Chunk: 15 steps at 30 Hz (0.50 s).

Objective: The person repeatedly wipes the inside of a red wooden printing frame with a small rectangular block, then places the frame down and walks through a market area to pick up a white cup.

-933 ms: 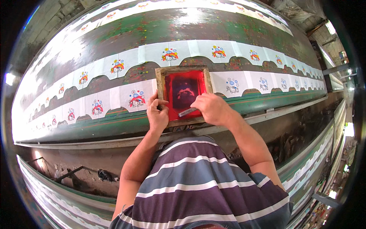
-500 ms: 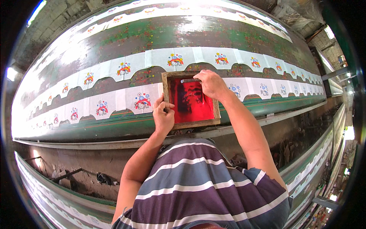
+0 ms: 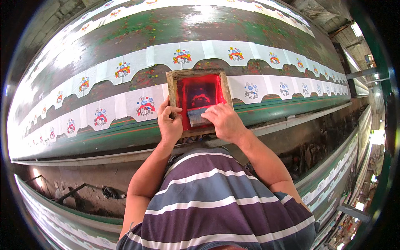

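A wooden screen-printing frame [image 3: 196, 73] lies over the near row of white cloth pieces [image 3: 251, 88], covering part of it. Red ink coats its mesh [image 3: 201, 88], and a darker patch with a faint pattern shows in the middle. My left hand [image 3: 170, 125] is closed on the frame's left side near its lower corner. In the lower part of the frame, my right hand [image 3: 225, 121] grips a flat, greyish squeegee [image 3: 197, 117] that rests on the inked mesh. The hand hides the squeegee's right end.
The long green table [image 3: 125, 135] carries rows of scalloped white cloths with colourful prints [image 3: 146, 106]. Left of the frame the near-row prints include red; those to its right show blue outlines. A metal rail [image 3: 283, 123] runs along the near edge. Another table [image 3: 54, 214] stands behind me.
My right hand has drawn the squeegee from the frame's far edge down toward me. A dark patterned area shows on the mesh above it. The whole view has shifted slightly.
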Each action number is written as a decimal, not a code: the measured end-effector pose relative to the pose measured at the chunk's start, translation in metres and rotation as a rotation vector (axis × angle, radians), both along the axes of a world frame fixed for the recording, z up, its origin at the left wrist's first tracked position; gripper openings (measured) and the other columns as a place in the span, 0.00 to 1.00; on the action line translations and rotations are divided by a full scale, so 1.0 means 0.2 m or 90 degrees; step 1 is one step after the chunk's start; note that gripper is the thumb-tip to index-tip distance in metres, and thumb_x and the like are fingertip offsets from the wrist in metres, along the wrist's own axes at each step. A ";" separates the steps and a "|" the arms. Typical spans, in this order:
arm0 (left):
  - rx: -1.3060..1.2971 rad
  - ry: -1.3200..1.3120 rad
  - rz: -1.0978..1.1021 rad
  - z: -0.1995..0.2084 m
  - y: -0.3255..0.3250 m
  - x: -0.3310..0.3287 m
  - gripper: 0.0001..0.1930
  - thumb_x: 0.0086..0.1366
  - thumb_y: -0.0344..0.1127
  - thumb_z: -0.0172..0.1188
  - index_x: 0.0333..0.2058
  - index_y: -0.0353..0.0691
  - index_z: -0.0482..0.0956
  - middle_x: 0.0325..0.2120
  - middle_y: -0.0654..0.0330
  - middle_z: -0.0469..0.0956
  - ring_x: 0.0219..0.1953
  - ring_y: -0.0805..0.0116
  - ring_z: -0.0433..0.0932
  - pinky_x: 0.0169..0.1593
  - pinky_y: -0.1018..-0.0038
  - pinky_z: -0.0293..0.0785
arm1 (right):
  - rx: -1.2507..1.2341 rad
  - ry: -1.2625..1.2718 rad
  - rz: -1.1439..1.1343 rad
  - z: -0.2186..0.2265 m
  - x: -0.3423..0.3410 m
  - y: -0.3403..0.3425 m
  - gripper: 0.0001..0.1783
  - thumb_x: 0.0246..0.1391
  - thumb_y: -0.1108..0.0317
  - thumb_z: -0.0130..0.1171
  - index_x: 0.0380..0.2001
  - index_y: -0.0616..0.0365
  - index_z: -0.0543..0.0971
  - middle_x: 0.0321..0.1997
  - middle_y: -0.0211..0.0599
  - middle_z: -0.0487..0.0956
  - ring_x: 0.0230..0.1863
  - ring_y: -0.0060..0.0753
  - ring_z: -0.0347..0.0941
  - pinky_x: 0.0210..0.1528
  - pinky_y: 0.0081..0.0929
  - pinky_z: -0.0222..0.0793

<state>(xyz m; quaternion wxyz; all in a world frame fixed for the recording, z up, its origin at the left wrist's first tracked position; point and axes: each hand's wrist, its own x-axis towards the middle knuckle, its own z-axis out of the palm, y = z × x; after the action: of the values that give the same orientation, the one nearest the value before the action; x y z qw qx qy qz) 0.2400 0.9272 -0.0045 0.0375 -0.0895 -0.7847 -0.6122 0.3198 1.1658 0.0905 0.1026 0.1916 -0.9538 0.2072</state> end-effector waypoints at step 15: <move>-0.049 0.040 -0.001 0.14 0.05 0.00 0.13 0.56 0.14 0.64 0.36 0.38 0.88 0.72 0.40 0.77 0.75 0.45 0.76 0.73 0.59 0.73 | -0.248 0.045 -0.195 -0.07 0.37 0.21 0.21 0.63 0.70 0.76 0.58 0.57 0.87 0.64 0.44 0.84 0.69 0.54 0.78 0.73 0.49 0.74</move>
<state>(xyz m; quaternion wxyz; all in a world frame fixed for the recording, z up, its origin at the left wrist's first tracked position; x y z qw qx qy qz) 0.2398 0.9377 0.0226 0.0582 -0.1109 -0.8062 -0.5782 0.3934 1.2077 0.0755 0.2008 0.0283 -0.9098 0.3622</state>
